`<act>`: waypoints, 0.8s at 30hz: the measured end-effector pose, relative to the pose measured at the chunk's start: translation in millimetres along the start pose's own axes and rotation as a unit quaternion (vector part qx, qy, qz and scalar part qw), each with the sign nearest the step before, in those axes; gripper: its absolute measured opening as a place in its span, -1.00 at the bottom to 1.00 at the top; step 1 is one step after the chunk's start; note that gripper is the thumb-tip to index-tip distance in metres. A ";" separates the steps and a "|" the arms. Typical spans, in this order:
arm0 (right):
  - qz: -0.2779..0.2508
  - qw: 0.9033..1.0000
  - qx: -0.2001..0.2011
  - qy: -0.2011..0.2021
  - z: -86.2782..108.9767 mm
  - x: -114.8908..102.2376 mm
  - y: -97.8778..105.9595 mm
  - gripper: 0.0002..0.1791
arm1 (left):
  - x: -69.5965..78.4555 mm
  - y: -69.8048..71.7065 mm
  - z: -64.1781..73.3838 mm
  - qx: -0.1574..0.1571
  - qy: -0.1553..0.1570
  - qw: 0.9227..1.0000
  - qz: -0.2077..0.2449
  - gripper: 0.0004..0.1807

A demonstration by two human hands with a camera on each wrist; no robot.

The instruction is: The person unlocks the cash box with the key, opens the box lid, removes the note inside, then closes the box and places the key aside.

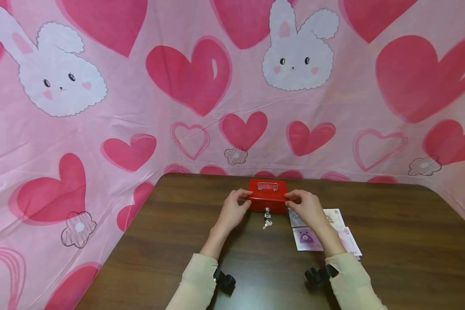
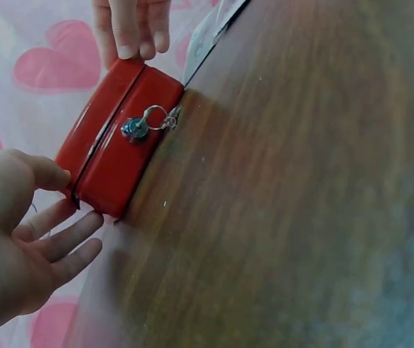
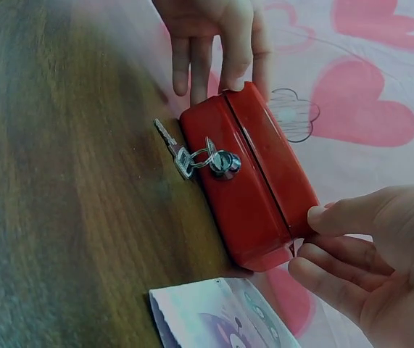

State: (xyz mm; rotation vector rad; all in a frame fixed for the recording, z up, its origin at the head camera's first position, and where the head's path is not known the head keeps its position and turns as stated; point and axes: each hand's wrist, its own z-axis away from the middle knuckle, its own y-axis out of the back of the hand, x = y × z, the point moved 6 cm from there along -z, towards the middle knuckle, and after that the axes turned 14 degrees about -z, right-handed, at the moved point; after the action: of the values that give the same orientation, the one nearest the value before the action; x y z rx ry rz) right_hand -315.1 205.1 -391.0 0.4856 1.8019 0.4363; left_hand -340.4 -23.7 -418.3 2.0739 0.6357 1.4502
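Observation:
A small red metal cash box sits near the table's far edge with its lid down and a thin dark seam below the lid. On its top lies a silver handle. A key stands in the front lock, and a second key hangs from it on a ring. My left hand grips the box's left end, thumb at the lid's edge and fingers lower down. At the right end my right hand holds the box likewise, thumb against the lid's corner.
Several play banknotes with printed animals lie on the table to the right of the box, partly under my right wrist. The brown wooden table meets a pink cloth with hearts and rabbits behind it. Each wrist carries a black camera.

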 end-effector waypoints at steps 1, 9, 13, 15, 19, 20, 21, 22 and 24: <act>0.001 1.000 0.001 0.003 0.0 0.1 0.0 -0.79 | 0.1 0.2 -0.1 0.001 0.000 1.000 -0.001 -0.73; 0.007 1.000 0.002 0.005 -1.0 1.4 -0.1 -0.81 | 0.8 2.0 -0.3 0.000 0.006 1.000 -0.015 -0.73; 0.004 1.000 0.001 0.000 -1.7 1.6 -0.1 -0.82 | -0.2 2.8 -1.3 -0.007 0.010 1.000 -0.020 -0.72; 0.002 1.000 0.000 0.001 -1.5 1.2 0.1 -0.82 | -0.3 2.8 -1.3 -0.010 0.012 1.000 -0.019 -0.72; 0.002 1.000 0.000 0.008 -0.8 1.5 0.3 -0.82 | 0.2 2.6 -1.2 -0.013 0.009 1.000 -0.022 -0.73; 0.002 1.000 0.001 0.009 -0.6 1.7 0.1 -0.82 | 0.2 2.4 -1.2 -0.014 0.007 1.000 -0.023 -0.73; 0.002 1.000 0.002 0.008 -0.7 2.1 -0.1 -0.82 | 0.2 2.5 -1.3 -0.013 0.004 1.000 -0.025 -0.73; 0.002 1.000 0.003 0.008 -0.8 2.4 -0.3 -0.82 | 0.4 2.7 -1.4 -0.010 0.001 1.000 -0.029 -0.73; 0.001 1.000 0.003 0.007 -0.9 2.9 -0.8 -0.82 | 0.8 3.3 -1.5 -0.004 -0.007 0.999 -0.037 -0.73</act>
State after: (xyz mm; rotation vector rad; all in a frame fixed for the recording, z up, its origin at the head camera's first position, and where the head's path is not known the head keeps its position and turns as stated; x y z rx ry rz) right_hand -316.8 206.0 -393.6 0.4905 1.8161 0.4369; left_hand -341.3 -25.5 -415.1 2.0309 0.6937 1.3936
